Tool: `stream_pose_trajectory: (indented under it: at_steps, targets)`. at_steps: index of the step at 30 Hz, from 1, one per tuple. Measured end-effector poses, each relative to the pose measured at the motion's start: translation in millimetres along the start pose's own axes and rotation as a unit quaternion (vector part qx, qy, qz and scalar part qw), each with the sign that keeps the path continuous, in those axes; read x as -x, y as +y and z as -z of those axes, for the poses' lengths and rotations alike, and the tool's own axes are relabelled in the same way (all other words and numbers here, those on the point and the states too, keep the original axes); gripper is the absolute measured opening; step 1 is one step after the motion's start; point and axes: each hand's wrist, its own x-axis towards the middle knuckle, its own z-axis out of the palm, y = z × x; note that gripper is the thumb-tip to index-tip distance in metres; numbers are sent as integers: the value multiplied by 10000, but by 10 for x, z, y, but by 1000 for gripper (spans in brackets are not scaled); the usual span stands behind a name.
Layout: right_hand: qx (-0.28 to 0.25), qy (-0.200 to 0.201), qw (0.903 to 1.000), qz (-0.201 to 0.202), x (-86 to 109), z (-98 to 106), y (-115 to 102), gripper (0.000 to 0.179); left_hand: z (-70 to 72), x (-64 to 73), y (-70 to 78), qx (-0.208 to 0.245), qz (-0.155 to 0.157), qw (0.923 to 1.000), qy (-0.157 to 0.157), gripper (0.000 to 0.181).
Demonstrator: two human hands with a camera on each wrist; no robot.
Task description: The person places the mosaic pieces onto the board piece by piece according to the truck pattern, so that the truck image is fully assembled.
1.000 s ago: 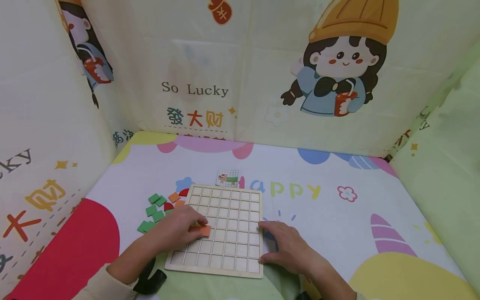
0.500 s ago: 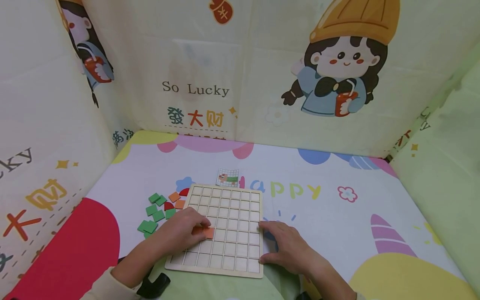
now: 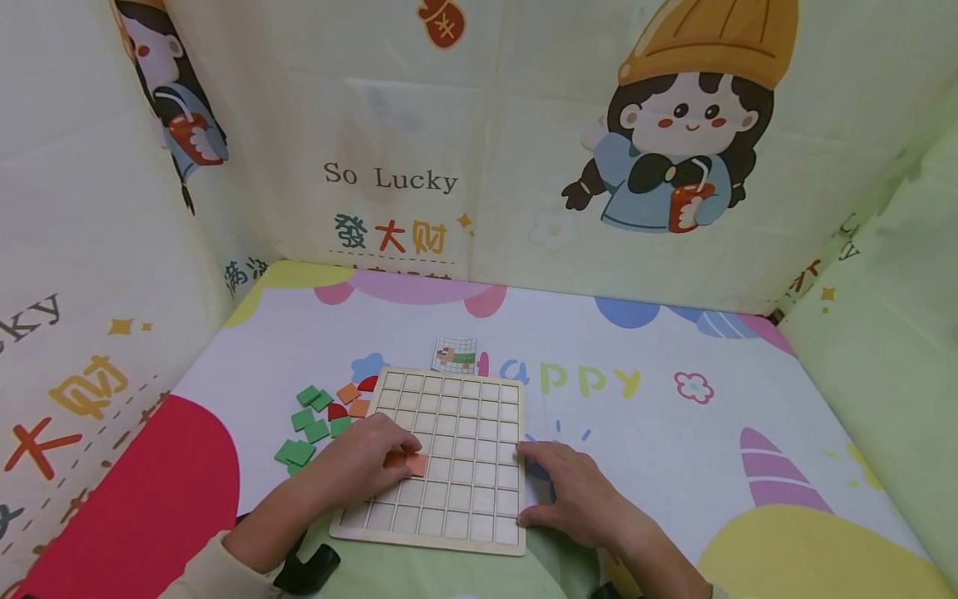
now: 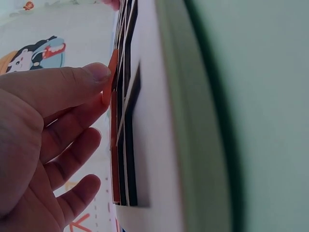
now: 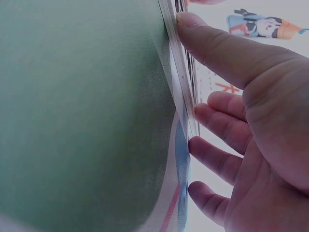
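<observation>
A wooden grid board (image 3: 467, 545) with square cells lies on the table below both hands. My left hand (image 3: 359, 457) pinches an orange square tile (image 3: 417, 465) over the board's left-middle cells. In the left wrist view this orange tile (image 4: 112, 72) tilts between thumb and index finger, close over the grid. More orange shows in the cells below it, partly hidden by the fingers. My right hand (image 3: 572, 491) rests its thumb and fingertips against the board's right edge, spread apart, as the right wrist view also shows.
Several green square tiles (image 3: 303, 419) lie left of the board, with orange tiles (image 3: 348, 393) and red rounded pieces (image 3: 338, 412) among them. A small printed picture card (image 3: 454, 355) lies just behind the board. Patterned cloth walls (image 3: 509, 150) surround the table.
Over the first half second my left hand slid slightly right across the board with the orange tile. Since then it has barely moved. The right hand stays at the board's edge.
</observation>
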Motion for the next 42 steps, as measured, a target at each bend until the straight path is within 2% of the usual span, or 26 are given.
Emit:
stream_pose_trajectory:
  at_steps: [10, 42]
  targets:
    - [74, 37, 9999, 74, -1, 1, 4, 74, -15, -24, 32, -77, 112, 9999, -64, 20]
    - [61, 71, 9999, 37, 0, -4, -3, 74, -24, -41, 46, -60, 162, 9997, -146, 22]
